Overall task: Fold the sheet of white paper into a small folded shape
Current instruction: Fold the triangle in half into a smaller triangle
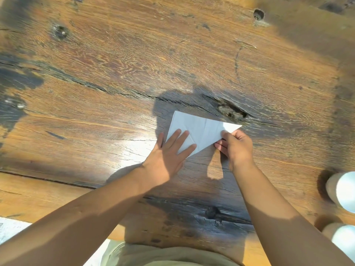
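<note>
Wide wooden table [134, 64] holds the triangular paper [203, 131], left hand [169, 156] pressing flat, right hand [236, 146] pinching its right edge.

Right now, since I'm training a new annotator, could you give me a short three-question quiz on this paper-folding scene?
1. True or false: the left hand lies flat on the paper.
2. The right hand: A) pinches the paper's edge, B) holds a pen, C) hangs off the table?
3. Fill in: the paper lies on a ___ table.
Key: 1 true; 2 A; 3 wooden.
</note>
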The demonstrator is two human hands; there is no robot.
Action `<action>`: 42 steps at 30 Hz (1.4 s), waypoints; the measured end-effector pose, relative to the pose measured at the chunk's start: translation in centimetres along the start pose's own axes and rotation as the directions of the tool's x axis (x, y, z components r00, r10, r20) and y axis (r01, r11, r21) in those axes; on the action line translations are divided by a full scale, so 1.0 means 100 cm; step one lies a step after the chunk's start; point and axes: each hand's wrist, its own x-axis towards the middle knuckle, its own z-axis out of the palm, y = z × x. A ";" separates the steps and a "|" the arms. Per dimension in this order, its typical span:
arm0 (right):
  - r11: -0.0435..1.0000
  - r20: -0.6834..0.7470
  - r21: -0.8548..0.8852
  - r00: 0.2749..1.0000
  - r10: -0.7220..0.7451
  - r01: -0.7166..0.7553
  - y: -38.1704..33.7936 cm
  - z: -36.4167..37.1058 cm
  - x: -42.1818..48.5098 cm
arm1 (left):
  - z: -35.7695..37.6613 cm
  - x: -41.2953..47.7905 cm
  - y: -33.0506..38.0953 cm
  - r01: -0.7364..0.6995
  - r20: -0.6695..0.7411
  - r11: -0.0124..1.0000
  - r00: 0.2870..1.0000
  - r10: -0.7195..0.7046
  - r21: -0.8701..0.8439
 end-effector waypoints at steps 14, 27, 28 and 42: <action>0.999 -0.004 -0.010 0.999 -0.045 0.045 0.002 -0.007 0.000 | -0.003 -0.006 0.000 -0.025 0.022 1.000 0.999 0.025 0.001; 0.639 0.385 -0.357 0.731 -0.563 0.681 0.017 -0.002 -0.052 | -0.006 -0.006 0.007 0.012 0.000 1.000 1.000 -0.012 0.013; 0.579 0.435 -0.365 0.684 -0.586 0.729 0.020 0.000 -0.056 | -0.006 -0.006 0.008 0.004 -0.011 1.000 1.000 -0.004 0.010; 0.251 0.646 -0.428 0.488 -0.587 0.868 0.051 0.019 -0.061 | -0.008 -0.072 0.004 0.146 0.070 0.981 0.988 -0.138 -0.129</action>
